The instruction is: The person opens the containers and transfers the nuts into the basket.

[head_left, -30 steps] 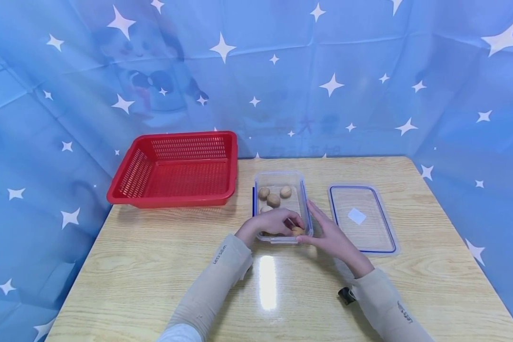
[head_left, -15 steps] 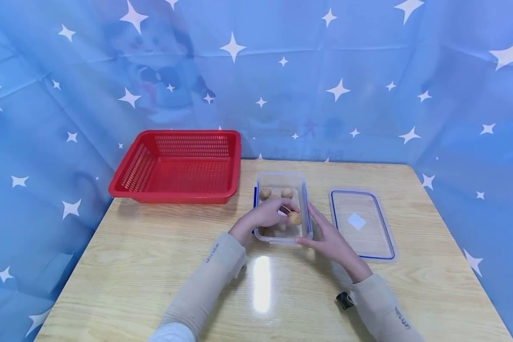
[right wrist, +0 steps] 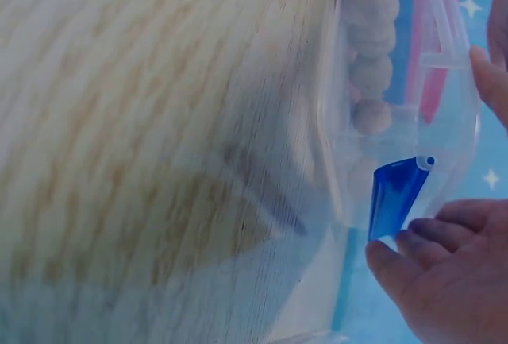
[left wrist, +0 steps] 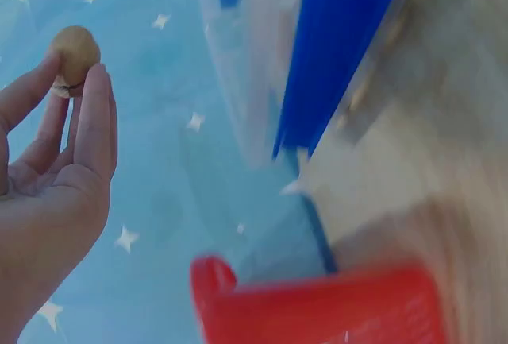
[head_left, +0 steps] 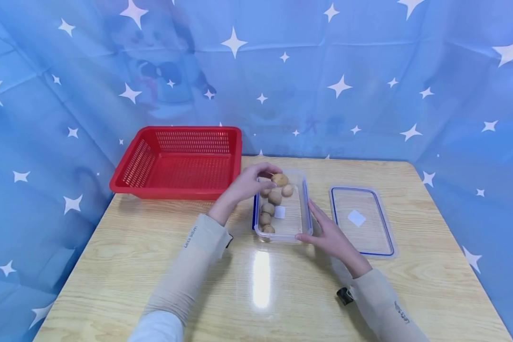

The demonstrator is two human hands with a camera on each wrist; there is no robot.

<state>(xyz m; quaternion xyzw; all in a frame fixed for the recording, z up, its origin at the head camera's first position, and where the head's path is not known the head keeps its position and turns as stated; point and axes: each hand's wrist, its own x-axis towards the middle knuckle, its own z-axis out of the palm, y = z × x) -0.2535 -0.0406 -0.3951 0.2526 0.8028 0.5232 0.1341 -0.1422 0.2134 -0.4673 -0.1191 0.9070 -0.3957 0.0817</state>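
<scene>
In the head view, a clear plastic box (head_left: 294,216) with blue latches stands mid-table, several brown walnuts (head_left: 275,197) inside, mostly along its left side. My left hand (head_left: 248,183) pinches one walnut (head_left: 280,179) between thumb and fingertips over the box's far end. The left wrist view shows that walnut (left wrist: 75,56) raised at the fingertips. Against the box's right wall rests my right hand (head_left: 331,237), fingers extended and thumb at the near corner. In the right wrist view its fingers (right wrist: 429,249) lie beside a blue latch (right wrist: 397,193).
A red perforated basket (head_left: 175,195) stands back left, left of the box. To the right of the box lies a flat clear lid (head_left: 367,237) with a blue seal. Behind the wooden table (head_left: 188,294) hangs a blue star-patterned curtain (head_left: 303,76).
My left hand has carried the walnut from the box's near right corner to above its far end, uncovering the walnuts on the left. The right hand has stayed at the box's side.
</scene>
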